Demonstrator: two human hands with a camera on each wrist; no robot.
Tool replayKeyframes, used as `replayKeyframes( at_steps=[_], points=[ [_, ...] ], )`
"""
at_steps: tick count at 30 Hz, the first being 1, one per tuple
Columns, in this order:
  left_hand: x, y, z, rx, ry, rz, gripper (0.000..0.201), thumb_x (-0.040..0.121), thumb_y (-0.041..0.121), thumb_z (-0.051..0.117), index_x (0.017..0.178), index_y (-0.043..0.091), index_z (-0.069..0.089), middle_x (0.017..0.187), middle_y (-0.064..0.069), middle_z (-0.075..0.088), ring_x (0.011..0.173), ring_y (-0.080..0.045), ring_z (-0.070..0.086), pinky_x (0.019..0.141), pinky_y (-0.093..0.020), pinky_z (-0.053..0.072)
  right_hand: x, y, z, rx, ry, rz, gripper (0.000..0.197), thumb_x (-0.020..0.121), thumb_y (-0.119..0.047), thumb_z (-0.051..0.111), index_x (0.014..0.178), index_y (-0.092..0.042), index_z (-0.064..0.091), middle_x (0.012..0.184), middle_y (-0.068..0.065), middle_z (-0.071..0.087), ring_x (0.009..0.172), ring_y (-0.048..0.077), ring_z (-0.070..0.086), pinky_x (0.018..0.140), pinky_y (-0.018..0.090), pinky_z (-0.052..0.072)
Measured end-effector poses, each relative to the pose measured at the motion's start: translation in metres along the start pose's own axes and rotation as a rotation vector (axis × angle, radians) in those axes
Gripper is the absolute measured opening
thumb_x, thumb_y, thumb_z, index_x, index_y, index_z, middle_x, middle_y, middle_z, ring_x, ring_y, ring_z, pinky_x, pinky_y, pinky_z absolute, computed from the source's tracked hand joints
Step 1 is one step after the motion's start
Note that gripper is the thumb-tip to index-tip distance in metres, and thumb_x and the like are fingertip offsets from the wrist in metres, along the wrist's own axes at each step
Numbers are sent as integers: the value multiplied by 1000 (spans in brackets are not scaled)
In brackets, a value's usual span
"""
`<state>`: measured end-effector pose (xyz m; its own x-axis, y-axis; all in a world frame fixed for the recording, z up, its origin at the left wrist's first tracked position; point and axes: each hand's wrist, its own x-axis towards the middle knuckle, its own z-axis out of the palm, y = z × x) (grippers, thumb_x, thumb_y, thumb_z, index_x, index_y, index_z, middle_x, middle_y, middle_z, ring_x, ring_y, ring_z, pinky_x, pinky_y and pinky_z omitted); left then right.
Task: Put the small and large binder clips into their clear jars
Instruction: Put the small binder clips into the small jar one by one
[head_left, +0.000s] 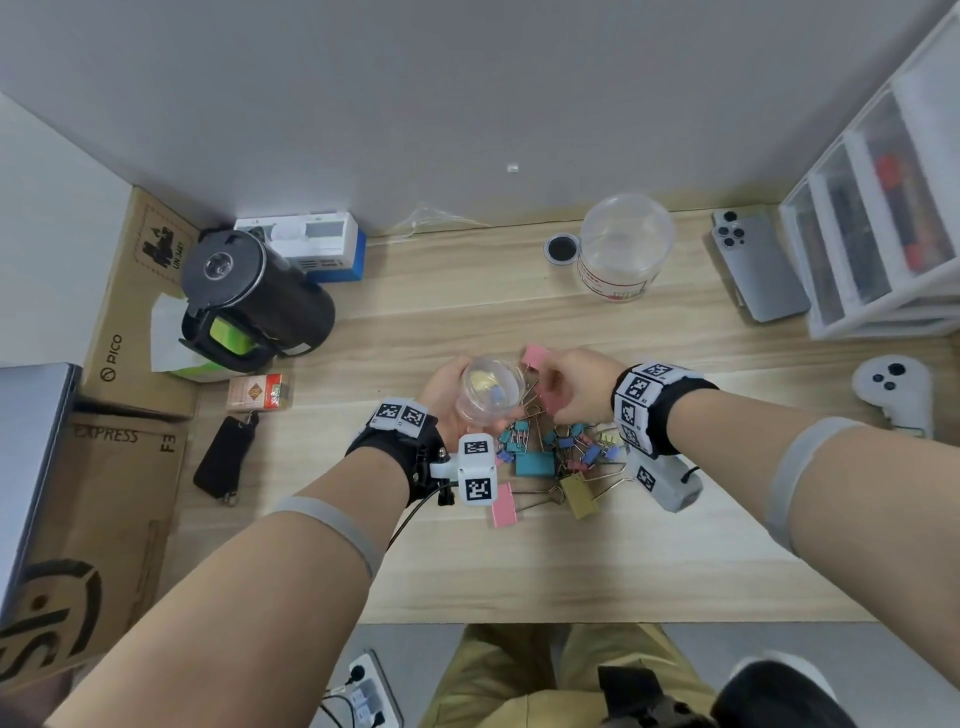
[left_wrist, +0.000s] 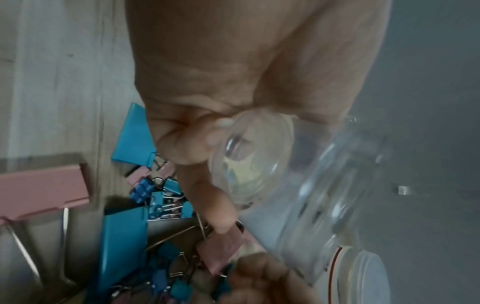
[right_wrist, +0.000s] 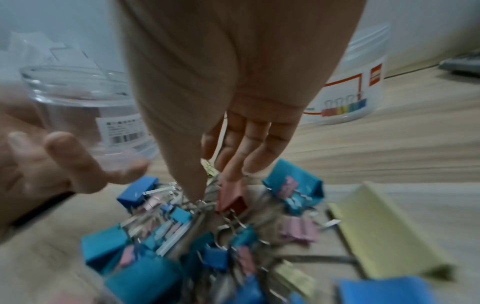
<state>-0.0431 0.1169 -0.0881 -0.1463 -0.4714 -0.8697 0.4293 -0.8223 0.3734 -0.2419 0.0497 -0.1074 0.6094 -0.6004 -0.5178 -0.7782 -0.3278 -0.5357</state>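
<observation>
A small clear jar (head_left: 491, 395) is held up off the wooden table (head_left: 623, 561) by the left hand (head_left: 447, 400) — its fingers are curled round the jar's side. A pile of binder clips (head_left: 556, 457) lies just below. The right hand (head_left: 576, 389) is over the pile, fingers pointing down, and a pink clip (right_wrist: 231, 197) is touched by them — whether it is pinched cannot be told. A big clear jar (head_left: 621, 249) stands far back.

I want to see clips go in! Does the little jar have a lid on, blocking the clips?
No lid shows. The small jar in the left hand has an open mouth, and the right hand is right beside it over the clip pile.
</observation>
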Motion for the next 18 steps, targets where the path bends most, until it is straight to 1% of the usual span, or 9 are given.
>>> replayKeyframes(
  at_steps=[2,3,5,7,8,10,13,15,18],
  points=[
    [-2,-3,-1,61,10,-17,37,102,33,42,111,8,67,96,-18,73,74,-34,68,49,-30,51,-10,8,1,-56,-46,40,39,66,-18,81,97,-21,57,98,-4,61,87,20,61,72,30,52],
    [-3,-5,-1,103,15,-27,36,101,34,44,115,8,66,102,-21,71,72,-34,68,50,-30,51,-15,10,2,-90,-65,28,43,65,-19,82,97,-23,54,100,-6,56,89,19,59,75,31,53],
    [-2,-12,0,165,12,-67,38,98,34,50,125,10,63,109,-23,68,70,-34,68,50,-30,52,-24,13,10,-173,-86,-28,56,61,-25,85,106,-23,51,113,-8,44,97,17,51,83,33,51],
    [0,-20,3,204,8,-102,39,98,34,52,126,10,62,102,-20,69,67,-33,68,47,-30,52,-31,14,22,-228,-99,-50,69,62,-29,85,118,-23,46,125,-6,38,104,19,46,85,38,51],
    [1,-23,5,224,-1,-120,38,98,35,52,124,9,62,96,-19,70,65,-32,69,45,-29,52,-34,13,29,-257,-98,-50,70,65,-30,83,122,-23,44,128,-3,37,106,21,46,84,41,52],
    [0,-31,9,261,-37,-155,36,100,36,50,119,7,61,86,-17,70,57,-30,69,43,-26,50,-37,14,42,-305,-85,-56,65,71,-29,79,126,-20,45,127,3,38,109,23,43,84,38,49],
    [-1,-42,12,303,-79,-186,34,103,36,45,112,8,62,75,-16,71,46,-26,66,38,-23,49,-40,16,55,-266,-48,-51,52,76,-25,75,123,-22,51,125,4,37,111,26,40,89,38,43],
    [1,-49,12,303,-98,-199,37,101,38,47,115,7,62,80,-17,70,48,-25,65,41,-25,50,-40,18,58,-190,-42,-44,45,78,-24,73,120,-25,56,124,4,38,112,28,41,98,44,43],
    [3,-56,7,305,-98,-223,53,88,42,61,124,3,60,88,-21,67,54,-27,63,47,-29,53,-39,22,59,-131,-30,-42,43,84,-20,67,125,-28,59,126,3,39,115,28,42,105,47,38]
  ],
)
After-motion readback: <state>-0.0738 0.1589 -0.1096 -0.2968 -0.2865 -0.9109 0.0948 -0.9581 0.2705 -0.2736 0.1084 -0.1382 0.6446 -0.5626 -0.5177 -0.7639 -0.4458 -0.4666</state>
